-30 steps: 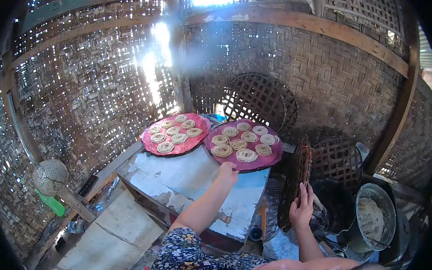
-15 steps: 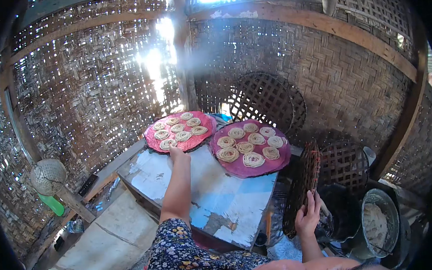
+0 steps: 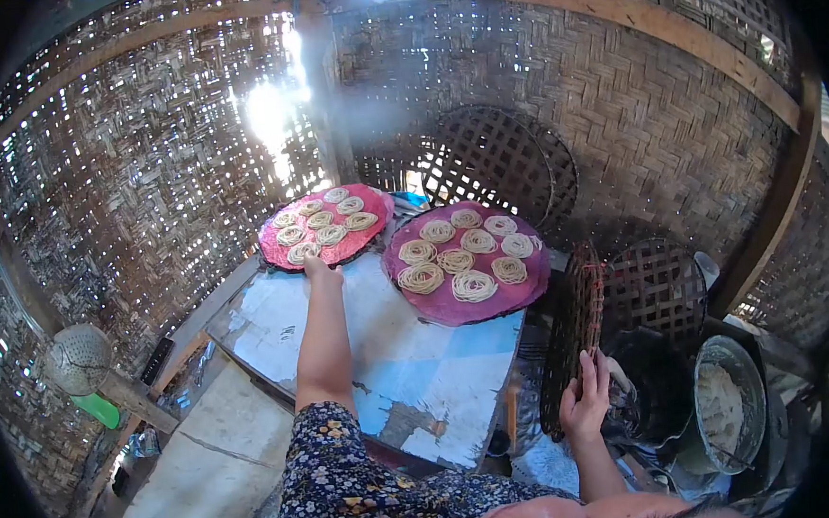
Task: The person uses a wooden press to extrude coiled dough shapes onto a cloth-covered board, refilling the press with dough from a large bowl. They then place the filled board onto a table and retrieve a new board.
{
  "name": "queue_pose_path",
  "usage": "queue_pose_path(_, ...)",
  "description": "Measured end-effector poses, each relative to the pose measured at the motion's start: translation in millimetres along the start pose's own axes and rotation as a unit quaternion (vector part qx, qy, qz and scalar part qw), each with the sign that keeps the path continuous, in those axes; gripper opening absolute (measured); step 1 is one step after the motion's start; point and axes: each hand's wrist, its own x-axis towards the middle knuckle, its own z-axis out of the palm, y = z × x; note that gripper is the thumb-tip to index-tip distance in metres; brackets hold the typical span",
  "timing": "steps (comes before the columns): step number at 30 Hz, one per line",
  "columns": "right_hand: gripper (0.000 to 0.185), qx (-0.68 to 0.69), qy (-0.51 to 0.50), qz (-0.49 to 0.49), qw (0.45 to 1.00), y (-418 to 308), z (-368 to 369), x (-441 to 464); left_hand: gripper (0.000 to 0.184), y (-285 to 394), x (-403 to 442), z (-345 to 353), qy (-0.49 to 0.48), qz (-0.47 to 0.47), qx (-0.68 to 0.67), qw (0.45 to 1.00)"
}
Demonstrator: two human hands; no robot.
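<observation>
Two round trays with pink covers stand on a worn blue-and-white table (image 3: 381,337), each bearing several coiled nests of pale noodle-like strands. My left hand (image 3: 319,269) is closed at the near rim of the left tray (image 3: 373,203), thumb beside the nearest coil; its other fingers are mostly hidden. The right tray (image 3: 407,293) lies apart from either hand. Low on the right, my right hand (image 3: 586,400) grips the edge of a dark woven tray (image 3: 575,330) that stands on its side, with the thumb on one face and the fingers along the rim.
A metal pot (image 3: 722,402) of pale dough-like mass sits at the right, beside a dark pan (image 3: 665,396). Openwork baskets (image 3: 504,163) lean on the woven wall behind the table. A perforated ladle (image 3: 79,358) hangs at the left.
The whole view has tilted down and shifted, so the table and trays appear higher and farther left. Both hands keep their places at the two trays.
</observation>
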Motion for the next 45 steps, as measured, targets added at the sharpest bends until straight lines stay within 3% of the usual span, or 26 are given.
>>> queue_pose_path(4, 0.053, -0.001, 0.009, -0.011, 1.000, 0, -2, 0, 0.065, -8, -7, 3, 0.074, -0.006, 0.030, 0.997)
queue_pose_path(6, 0.052, 0.004, 0.016, -0.008, 1.000, 1, -1, -2, 0.071, -29, -5, -3, 0.058, 0.095, 0.249, 0.962)
queue_pose_path(7, 0.053, -0.003, 0.018, -0.009, 1.000, 2, -1, -3, 0.074, -42, -7, -6, 0.049, 0.144, 0.353, 0.923)
queue_pose_path(9, 0.055, -0.017, 0.024, -0.009, 1.000, 4, 0, -4, 0.083, -74, -64, 16, -0.010, 0.341, 0.557, 0.757)
queue_pose_path(11, 0.055, -0.004, 0.019, -0.002, 1.000, 0, -3, -2, 0.087, -81, -139, 29, -0.206, 0.414, 0.626, 0.629)
queue_pose_path(13, 0.054, 0.000, 0.015, 0.001, 1.000, -1, -2, -1, 0.088, -84, -197, 42, -0.306, 0.453, 0.664, 0.511)
queue_pose_path(16, 0.053, 0.002, 0.018, -0.011, 1.000, -1, -2, -2, 0.089, -97, -227, 43, -0.420, 0.481, 0.674, 0.372)
queue_pose_path(19, 0.052, 0.004, 0.019, -0.015, 1.000, -2, -4, -4, 0.089, -131, -214, 42, -0.434, 0.559, 0.630, 0.318)
queue_pose_path(25, 0.061, -0.014, 0.034, -0.025, 0.999, 6, -1, -8, 0.088, -147, -214, 52, -0.409, 0.624, 0.617, 0.252)
queue_pose_path(28, 0.052, 0.009, 0.025, -0.012, 1.000, -1, -4, -7, 0.090, -144, -219, 55, -0.397, 0.555, 0.653, 0.329)
queue_pose_path(34, 0.051, 0.009, 0.017, -0.006, 1.000, -3, -4, -8, 0.092, -141, -217, 59, -0.383, 0.536, 0.661, 0.359)
queue_pose_path(37, 0.051, 0.002, 0.017, -0.008, 1.000, -1, -3, -10, 0.091, -145, -209, 59, -0.352, 0.584, 0.653, 0.331)
queue_pose_path(43, 0.050, -0.013, 0.020, -0.020, 1.000, 1, -4, -11, 0.089, -132, -202, 58, -0.343, 0.506, 0.683, 0.400)
queue_pose_path(45, 0.050, -0.015, 0.021, -0.024, 0.999, 2, -2, -12, 0.089, -130, -206, 59, -0.332, 0.502, 0.692, 0.399)
